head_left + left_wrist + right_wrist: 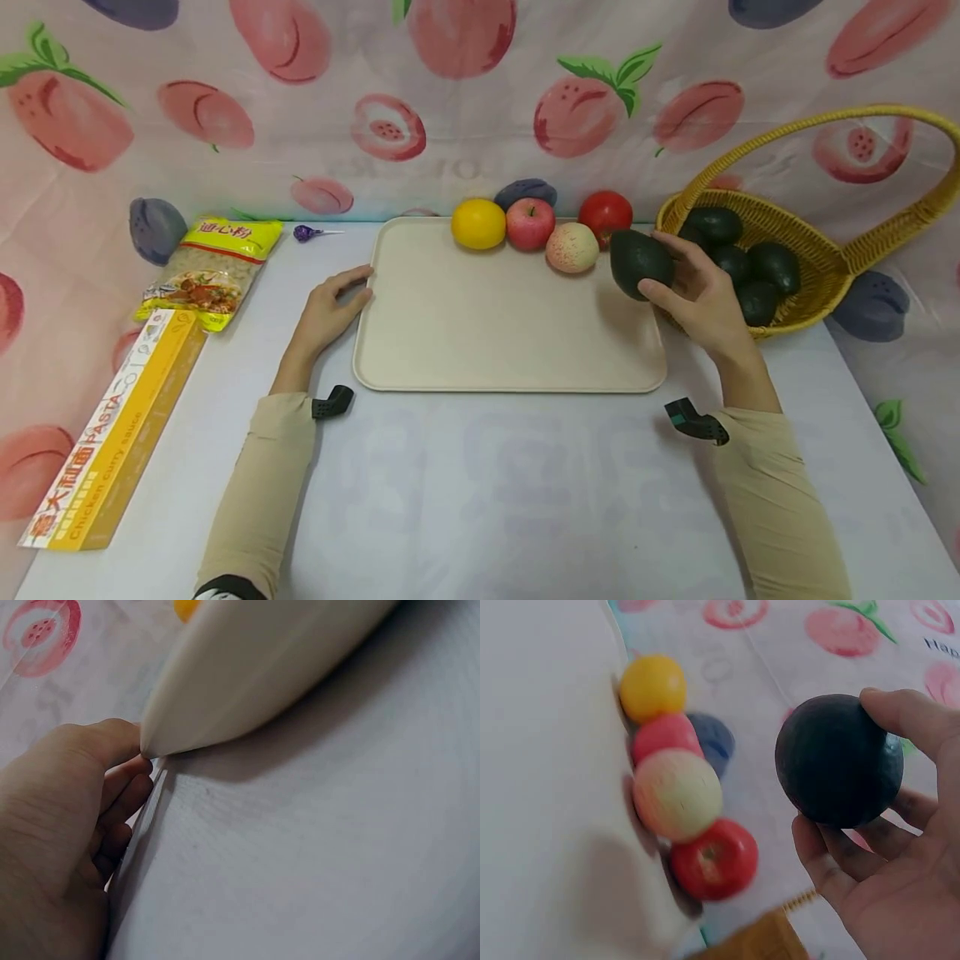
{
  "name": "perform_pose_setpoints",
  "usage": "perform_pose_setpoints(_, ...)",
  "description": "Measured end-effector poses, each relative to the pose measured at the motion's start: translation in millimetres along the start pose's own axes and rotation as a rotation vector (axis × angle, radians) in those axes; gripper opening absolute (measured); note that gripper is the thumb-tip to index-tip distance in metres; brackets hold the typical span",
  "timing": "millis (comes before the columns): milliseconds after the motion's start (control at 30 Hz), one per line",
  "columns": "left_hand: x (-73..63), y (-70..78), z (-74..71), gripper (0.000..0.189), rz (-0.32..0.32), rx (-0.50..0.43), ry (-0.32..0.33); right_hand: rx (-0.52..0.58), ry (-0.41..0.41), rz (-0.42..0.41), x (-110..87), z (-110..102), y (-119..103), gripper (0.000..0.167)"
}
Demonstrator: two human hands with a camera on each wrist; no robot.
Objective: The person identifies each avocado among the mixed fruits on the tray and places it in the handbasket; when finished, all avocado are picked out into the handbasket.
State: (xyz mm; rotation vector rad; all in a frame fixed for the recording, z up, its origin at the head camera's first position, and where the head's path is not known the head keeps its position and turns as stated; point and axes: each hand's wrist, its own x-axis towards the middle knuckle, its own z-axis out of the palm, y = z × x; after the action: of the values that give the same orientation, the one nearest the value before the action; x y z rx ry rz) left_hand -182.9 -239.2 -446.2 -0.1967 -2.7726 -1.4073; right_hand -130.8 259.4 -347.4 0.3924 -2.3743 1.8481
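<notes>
My right hand [693,292] holds a dark green avocado [640,263] between thumb and fingers, raised over the right end of a beige tray [487,333]. The right wrist view shows the thumb on one side of the avocado [838,761] and fingertips on the other. At the tray's left edge rests my left hand [327,312], thumb and fingertips right at the rim. Along the tray's back edge sit a yellow lemon [478,224], a pink-red apple [531,224], a pale speckled peach [572,248] and a red tomato [604,215].
A yellow wicker basket [821,308] with a tall handle stands at the right, holding several avocados [774,267]. To the left lie a bag of pasta [213,267], a long yellow-and-white pasta box [116,433] and a purple-wrapped lollipop [306,233]. Fruit-print cloth hangs behind.
</notes>
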Motion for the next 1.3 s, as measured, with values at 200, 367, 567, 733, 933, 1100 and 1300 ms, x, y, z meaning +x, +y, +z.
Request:
perform_pose_setpoints(200, 1.5, -1.8, 0.4, 0.042, 0.021, -0.003, -0.006, 0.031, 0.090, -0.023, -8.7, -28, 4, 0.062)
perform_pose_setpoints(367, 0.0, -4.7, -0.3, 0.043, 0.000, -0.002, -0.004, 0.077, 0.126, -0.051, -13.6, -51, 10, 0.059)
perform_pose_setpoints(567, 0.2, -4.1, -0.2, 0.043, 0.012, -0.004, -0.009, 0.164, 0.169, -0.035, -18.1, -79, 18, 0.055)
perform_pose_setpoints(733, 0.7, -4.3, -1.0, 0.043, 0.022, -0.003, -0.002, 0.028, 0.206, 0.134, -11.6, -104, 25, 0.054)
perform_pose_setpoints(933, -0.7, -5.2, -1.2, 0.043, 0.002, -0.020, -0.007, -0.319, 0.193, 0.394, 4.7, -132, 36, 0.061)
perform_pose_setpoints(1100, -0.7, -5.9, -0.4, 0.043, 0.000, -0.011, -0.013, -0.460, 0.162, 0.488, 15.1, -150, 44, 0.066)
perform_pose_setpoints(1300, -0.1, -4.4, -1.5, 0.043, 0.003, -0.009, -0.009, -0.519, 0.105, 0.522, 29.6, -168, 48, 0.069)
